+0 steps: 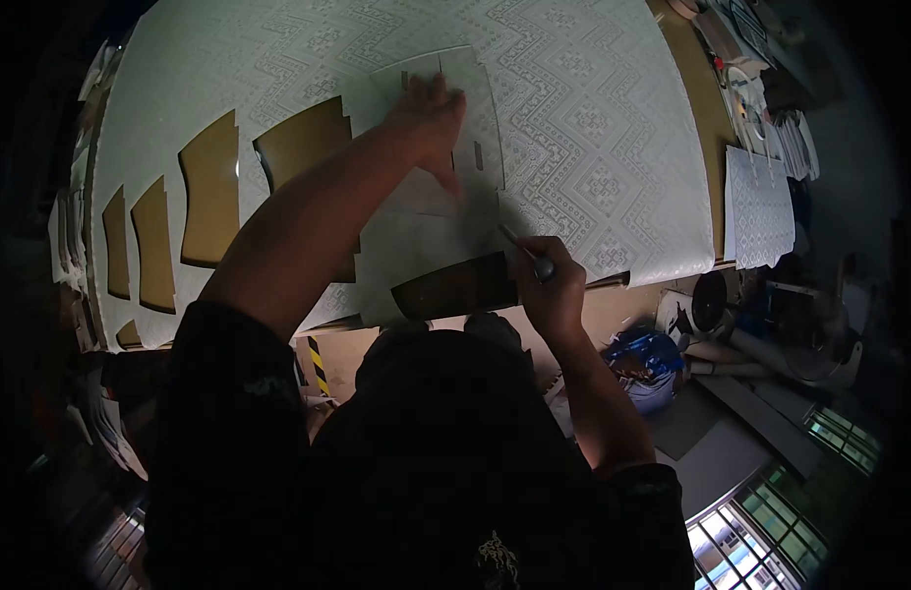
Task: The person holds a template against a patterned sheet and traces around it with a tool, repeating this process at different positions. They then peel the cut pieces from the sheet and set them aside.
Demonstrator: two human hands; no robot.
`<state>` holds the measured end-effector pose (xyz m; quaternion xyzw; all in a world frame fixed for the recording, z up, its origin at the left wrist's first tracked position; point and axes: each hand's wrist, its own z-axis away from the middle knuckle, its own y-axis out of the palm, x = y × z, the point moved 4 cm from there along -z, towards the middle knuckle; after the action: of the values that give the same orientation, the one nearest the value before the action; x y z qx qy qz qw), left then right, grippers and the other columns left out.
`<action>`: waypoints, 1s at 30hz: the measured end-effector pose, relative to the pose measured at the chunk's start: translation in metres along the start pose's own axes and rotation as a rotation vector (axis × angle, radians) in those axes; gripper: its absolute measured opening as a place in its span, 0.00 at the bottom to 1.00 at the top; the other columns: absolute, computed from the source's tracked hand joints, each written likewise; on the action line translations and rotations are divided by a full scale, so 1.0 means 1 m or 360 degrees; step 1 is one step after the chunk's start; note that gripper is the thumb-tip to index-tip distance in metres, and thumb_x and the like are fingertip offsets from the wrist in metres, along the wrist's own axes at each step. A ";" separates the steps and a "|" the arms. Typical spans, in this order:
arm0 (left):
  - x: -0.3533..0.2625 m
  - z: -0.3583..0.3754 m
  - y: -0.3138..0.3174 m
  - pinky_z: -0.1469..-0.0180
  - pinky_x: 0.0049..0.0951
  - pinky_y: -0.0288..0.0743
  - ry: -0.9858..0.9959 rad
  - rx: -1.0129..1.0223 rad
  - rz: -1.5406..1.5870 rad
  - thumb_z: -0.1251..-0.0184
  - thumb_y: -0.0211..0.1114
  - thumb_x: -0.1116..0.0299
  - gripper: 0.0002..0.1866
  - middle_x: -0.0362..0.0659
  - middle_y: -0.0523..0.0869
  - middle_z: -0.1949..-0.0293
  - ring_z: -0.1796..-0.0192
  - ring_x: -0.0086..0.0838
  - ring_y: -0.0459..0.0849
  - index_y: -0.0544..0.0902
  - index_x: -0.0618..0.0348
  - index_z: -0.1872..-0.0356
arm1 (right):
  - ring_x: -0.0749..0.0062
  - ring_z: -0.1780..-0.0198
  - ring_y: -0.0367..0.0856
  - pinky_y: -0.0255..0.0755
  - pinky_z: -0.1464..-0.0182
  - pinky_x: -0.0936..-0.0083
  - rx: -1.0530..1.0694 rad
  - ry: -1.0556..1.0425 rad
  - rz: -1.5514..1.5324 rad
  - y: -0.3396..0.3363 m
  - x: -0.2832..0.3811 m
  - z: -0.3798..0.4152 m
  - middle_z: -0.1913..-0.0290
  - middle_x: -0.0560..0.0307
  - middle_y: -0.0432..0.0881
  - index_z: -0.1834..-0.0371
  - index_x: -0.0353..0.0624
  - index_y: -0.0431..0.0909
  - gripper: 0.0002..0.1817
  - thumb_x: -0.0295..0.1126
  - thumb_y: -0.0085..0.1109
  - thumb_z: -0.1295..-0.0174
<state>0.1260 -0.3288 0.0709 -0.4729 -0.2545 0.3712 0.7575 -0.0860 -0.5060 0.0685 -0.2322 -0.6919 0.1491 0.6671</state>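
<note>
White patterned sheet material [593, 118] covers the table, with a pale, see-through template [480, 128] lying on it in front of me. My left hand [431, 123] rests on that template, fingers stretched forward and thumb apart. Just right of the template's near edge, my right hand [556, 290] is closed around a slim knife-like tool [511, 236], whose tip points up and left; its exact kind I cannot tell. Near the table's front edge, a dark curved cut-out [455, 287] lies beside the right hand.
Several curved openings, such as a wide one [209, 187] and a narrow one [152, 246], show brown board on the left. A patterned sheet [760, 206] hangs at the table's right side. A blue bag [644, 364] sits below, right of my legs.
</note>
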 end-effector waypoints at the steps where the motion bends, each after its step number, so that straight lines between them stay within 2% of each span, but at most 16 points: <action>1: 0.002 -0.003 0.005 0.15 0.59 0.50 0.0031 -0.0020 0.0009 0.73 0.89 0.31 0.82 0.74 0.52 0.18 0.18 0.76 0.52 0.55 0.70 0.18 | 0.71 0.60 0.90 0.82 0.56 0.72 -0.0104 0.0102 0.0023 -0.001 0.001 -0.001 0.62 0.49 0.91 0.52 0.38 0.86 0.07 0.24 0.70 0.30; 3: 0.005 -0.005 0.010 0.16 0.61 0.52 0.0017 -0.0171 -0.0040 0.75 0.86 0.24 0.83 0.75 0.58 0.20 0.19 0.72 0.59 0.59 0.72 0.19 | 0.72 0.61 0.90 0.81 0.57 0.71 -0.0187 0.0125 0.0056 0.005 -0.001 -0.003 0.63 0.50 0.91 0.54 0.37 0.86 0.06 0.25 0.70 0.31; 7: 0.003 -0.006 0.006 0.16 0.61 0.51 0.0016 -0.0124 -0.0024 0.76 0.86 0.24 0.84 0.75 0.58 0.20 0.18 0.70 0.60 0.58 0.72 0.19 | 0.72 0.62 0.89 0.81 0.58 0.71 -0.0304 0.0313 0.0129 0.007 0.007 -0.010 0.65 0.50 0.91 0.57 0.36 0.86 0.07 0.28 0.72 0.32; 13: 0.001 -0.006 0.004 0.16 0.62 0.51 -0.0031 -0.0011 -0.0035 0.75 0.86 0.24 0.85 0.73 0.55 0.18 0.18 0.73 0.57 0.55 0.70 0.17 | 0.67 0.67 0.88 0.80 0.61 0.69 -0.0444 0.0330 0.0219 0.017 0.014 -0.016 0.69 0.49 0.90 0.58 0.38 0.86 0.08 0.30 0.73 0.34; 14: 0.002 -0.007 0.004 0.17 0.63 0.54 -0.0061 0.0007 -0.0046 0.75 0.86 0.24 0.86 0.72 0.53 0.17 0.18 0.73 0.57 0.54 0.69 0.16 | 0.67 0.67 0.88 0.80 0.61 0.69 -0.0452 0.0332 0.0225 0.018 0.014 -0.017 0.69 0.49 0.90 0.58 0.38 0.86 0.08 0.30 0.73 0.34; 16: 0.002 -0.009 0.006 0.18 0.63 0.57 -0.0086 0.0023 -0.0056 0.76 0.86 0.24 0.86 0.70 0.52 0.16 0.18 0.73 0.56 0.53 0.67 0.16 | 0.50 0.69 0.91 0.82 0.64 0.61 -0.0461 0.0240 0.0356 0.019 0.020 -0.019 0.72 0.45 0.88 0.60 0.41 0.85 0.07 0.30 0.73 0.36; 18: 0.002 -0.009 0.006 0.18 0.63 0.56 -0.0040 -0.0040 -0.0031 0.75 0.86 0.25 0.84 0.76 0.55 0.19 0.21 0.79 0.60 0.56 0.72 0.18 | 0.49 0.69 0.91 0.82 0.64 0.61 -0.0458 0.0254 0.0372 0.019 0.025 -0.020 0.72 0.45 0.88 0.61 0.41 0.85 0.07 0.30 0.73 0.36; 19: 0.001 -0.009 0.006 0.18 0.63 0.56 -0.0036 -0.0037 -0.0033 0.75 0.86 0.25 0.84 0.76 0.55 0.19 0.21 0.79 0.60 0.56 0.72 0.18 | 0.49 0.68 0.91 0.82 0.64 0.61 -0.0455 0.0268 0.0385 0.019 0.027 -0.020 0.71 0.44 0.89 0.61 0.41 0.85 0.07 0.30 0.73 0.36; 21: 0.000 -0.012 0.005 0.23 0.63 0.67 -0.0140 0.0143 -0.0073 0.75 0.87 0.24 0.88 0.66 0.47 0.14 0.17 0.74 0.51 0.48 0.62 0.14 | 0.51 0.66 0.92 0.82 0.62 0.62 -0.0506 0.0319 0.0337 0.023 0.023 -0.010 0.69 0.44 0.89 0.60 0.40 0.85 0.07 0.29 0.74 0.36; 23: -0.002 -0.011 0.002 0.23 0.63 0.67 -0.0157 0.0181 -0.0051 0.74 0.87 0.25 0.88 0.65 0.46 0.14 0.17 0.74 0.50 0.47 0.61 0.14 | 0.53 0.63 0.93 0.83 0.60 0.63 -0.0544 0.0363 0.0285 0.033 0.007 -0.008 0.67 0.44 0.90 0.59 0.40 0.85 0.08 0.29 0.74 0.36; 25: -0.002 -0.012 0.000 0.23 0.64 0.67 -0.0168 0.0229 -0.0036 0.74 0.88 0.25 0.87 0.64 0.45 0.13 0.16 0.74 0.49 0.46 0.61 0.13 | 0.72 0.59 0.90 0.82 0.53 0.73 -0.0728 0.0145 0.0020 0.045 -0.011 -0.007 0.63 0.52 0.91 0.57 0.37 0.85 0.07 0.25 0.74 0.34; 29: -0.002 -0.013 0.000 0.24 0.66 0.67 -0.0198 0.0230 -0.0025 0.74 0.88 0.27 0.88 0.64 0.44 0.13 0.17 0.76 0.49 0.45 0.61 0.13 | 0.73 0.54 0.90 0.81 0.48 0.74 -0.0737 0.0198 -0.0040 0.058 -0.024 -0.012 0.58 0.52 0.91 0.55 0.37 0.85 0.07 0.23 0.73 0.33; 30: -0.004 -0.013 0.002 0.24 0.66 0.67 -0.0187 0.0223 -0.0020 0.74 0.89 0.27 0.88 0.65 0.44 0.13 0.17 0.76 0.49 0.45 0.61 0.13 | 0.68 0.55 0.91 0.82 0.49 0.71 -0.0756 0.0162 -0.0034 0.059 -0.023 -0.011 0.58 0.49 0.92 0.55 0.38 0.85 0.08 0.25 0.74 0.33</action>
<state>0.1324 -0.3377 0.0634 -0.3947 -0.2747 0.4105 0.7748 -0.0682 -0.4697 0.0190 -0.3826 -0.6755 -0.0368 0.6292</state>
